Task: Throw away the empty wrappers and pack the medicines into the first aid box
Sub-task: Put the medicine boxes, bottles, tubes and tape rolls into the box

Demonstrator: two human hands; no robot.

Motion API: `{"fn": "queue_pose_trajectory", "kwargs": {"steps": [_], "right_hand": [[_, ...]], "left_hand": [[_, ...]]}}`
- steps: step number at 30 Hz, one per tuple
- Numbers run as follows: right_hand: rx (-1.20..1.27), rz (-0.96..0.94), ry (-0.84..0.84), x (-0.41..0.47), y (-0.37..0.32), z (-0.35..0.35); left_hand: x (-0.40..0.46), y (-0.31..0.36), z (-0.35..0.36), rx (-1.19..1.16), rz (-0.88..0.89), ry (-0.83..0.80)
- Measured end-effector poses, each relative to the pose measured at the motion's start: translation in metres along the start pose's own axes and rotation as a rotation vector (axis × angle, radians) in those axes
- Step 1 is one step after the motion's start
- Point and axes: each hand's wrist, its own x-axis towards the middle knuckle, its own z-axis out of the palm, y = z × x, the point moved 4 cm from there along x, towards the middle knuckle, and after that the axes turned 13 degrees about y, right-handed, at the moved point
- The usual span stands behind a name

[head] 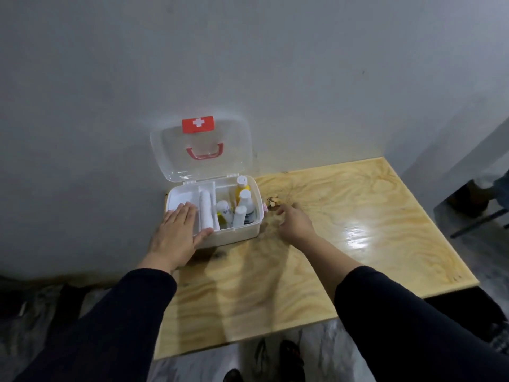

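A white first aid box [242,231] stands open at the table's back left, its clear lid [201,150] with a red cross label leaning against the wall. Inside are a white bandage roll [206,210] in the middle and several bottles [242,205] on the right, one of them yellow. My left hand [176,232] lies flat, fingers spread, on the box's front left corner. My right hand [293,223] reaches just right of the box, fingers curled near a small crumpled brownish wrapper [273,202] on the table; whether it touches the wrapper is unclear.
The light wooden table [344,230] stands against a grey wall. A glare patch shines on its right half. Below the near edge are a marbled floor and dark footwear [292,354]. Another person's foot [473,194] shows at the far right.
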Motion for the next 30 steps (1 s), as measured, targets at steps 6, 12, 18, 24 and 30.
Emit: {"fn": "queue_pose_trajectory", "kwargs": {"steps": [6, 12, 18, 24, 30], "right_hand": [[0.002, -0.165, -0.095, 0.038, -0.024, 0.004], [-0.136, -0.409, -0.152, 0.044, -0.034, 0.008], [-0.033, -0.302, -0.120, 0.049, -0.027, 0.012], [0.064, -0.273, -0.009, 0.057, -0.024, -0.028], [0.224, -0.244, 0.142, 0.055, -0.056, -0.074]], "left_hand": [[-0.001, 0.002, -0.002, -0.005, -0.030, -0.005], [-0.002, 0.002, -0.002, -0.024, -0.057, -0.012], [-0.002, 0.004, -0.006, -0.041, -0.069, -0.020], [-0.003, 0.004, -0.009, -0.051, -0.063, -0.012], [-0.003, 0.000, -0.012, -0.097, -0.067, -0.012]]}}
